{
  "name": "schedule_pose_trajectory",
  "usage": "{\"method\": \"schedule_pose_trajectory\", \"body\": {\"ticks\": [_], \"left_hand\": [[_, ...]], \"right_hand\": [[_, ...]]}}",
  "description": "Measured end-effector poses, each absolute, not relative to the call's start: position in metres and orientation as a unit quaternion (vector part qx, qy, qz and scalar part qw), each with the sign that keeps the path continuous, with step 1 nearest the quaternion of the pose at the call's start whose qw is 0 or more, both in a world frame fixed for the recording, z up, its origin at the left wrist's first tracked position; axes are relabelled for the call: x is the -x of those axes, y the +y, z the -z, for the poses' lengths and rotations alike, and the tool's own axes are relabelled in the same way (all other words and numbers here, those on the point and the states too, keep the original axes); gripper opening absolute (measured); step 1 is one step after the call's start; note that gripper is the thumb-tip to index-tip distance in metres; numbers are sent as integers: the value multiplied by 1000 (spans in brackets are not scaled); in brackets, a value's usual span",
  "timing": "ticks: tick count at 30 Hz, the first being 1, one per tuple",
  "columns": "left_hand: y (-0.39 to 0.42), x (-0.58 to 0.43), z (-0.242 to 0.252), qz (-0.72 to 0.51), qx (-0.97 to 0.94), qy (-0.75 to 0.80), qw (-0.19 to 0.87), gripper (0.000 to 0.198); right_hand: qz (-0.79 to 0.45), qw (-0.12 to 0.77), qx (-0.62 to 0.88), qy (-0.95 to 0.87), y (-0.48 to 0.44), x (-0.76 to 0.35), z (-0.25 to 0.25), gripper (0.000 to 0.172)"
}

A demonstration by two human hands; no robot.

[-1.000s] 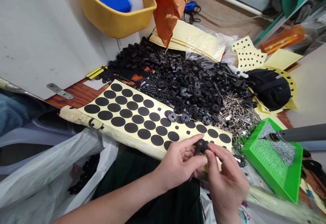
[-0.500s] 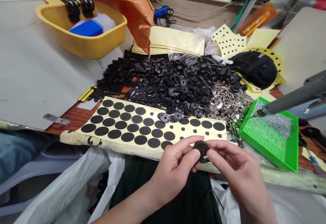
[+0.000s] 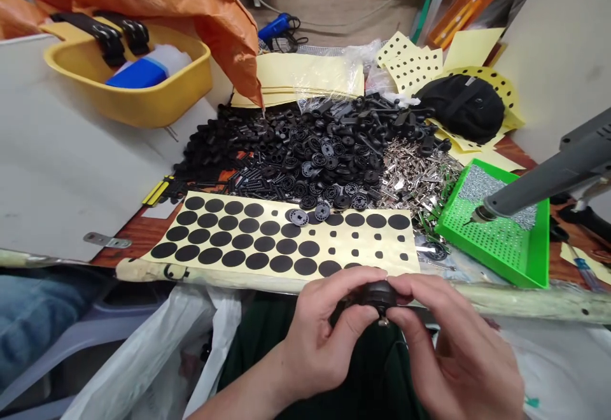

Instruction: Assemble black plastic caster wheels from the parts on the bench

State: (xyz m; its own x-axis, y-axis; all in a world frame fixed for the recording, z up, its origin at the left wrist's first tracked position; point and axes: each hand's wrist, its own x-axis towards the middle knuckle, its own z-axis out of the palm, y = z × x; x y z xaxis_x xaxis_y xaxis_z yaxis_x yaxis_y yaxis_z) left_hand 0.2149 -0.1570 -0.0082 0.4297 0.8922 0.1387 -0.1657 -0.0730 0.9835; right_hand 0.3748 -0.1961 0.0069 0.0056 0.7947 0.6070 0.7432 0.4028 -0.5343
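Note:
Between them, my left hand [image 3: 329, 324] and my right hand [image 3: 449, 337] pinch a small round black plastic part [image 3: 380, 294] just off the bench's front edge. A bit of shiny metal pokes out at its lower side. Fingers cover much of the part. Behind my hands lies a yellow sheet of round black stickers [image 3: 229, 240], with several spots peeled at its right half. Two black plastic discs [image 3: 299, 217] rest on the sheet's back edge.
Black plastic parts [image 3: 286, 133] heap behind the sheet, beside small metal pieces [image 3: 415, 175]. A green tray [image 3: 537, 242] of screws sits at right under a grey electric screwdriver [image 3: 539, 181]. A yellow basin [image 3: 133, 102] hangs at left; a black cap [image 3: 465, 108] lies behind.
Both hands have moved slightly down and tilted the round black part, so its edge now faces me. The whole view has shifted, and the screwdriver now hangs farther left over the tray.

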Motion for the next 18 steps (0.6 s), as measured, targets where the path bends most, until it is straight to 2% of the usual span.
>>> {"method": "schedule_pose_trajectory", "body": {"ticks": [7,13,18], "left_hand": [[-156,-220,12,-471,-464,251,707,22],[-157,-221,20,-444,-408,203,771,22],[-157,-221,19,-423,-373,224,795,22]], "right_hand": [[-127,516,534,-658,-206,-374,-10,32],[-63,482,535,-691,-205,-372,-11,34],[-35,471,556,-684,-206,-366,-11,30]]}}
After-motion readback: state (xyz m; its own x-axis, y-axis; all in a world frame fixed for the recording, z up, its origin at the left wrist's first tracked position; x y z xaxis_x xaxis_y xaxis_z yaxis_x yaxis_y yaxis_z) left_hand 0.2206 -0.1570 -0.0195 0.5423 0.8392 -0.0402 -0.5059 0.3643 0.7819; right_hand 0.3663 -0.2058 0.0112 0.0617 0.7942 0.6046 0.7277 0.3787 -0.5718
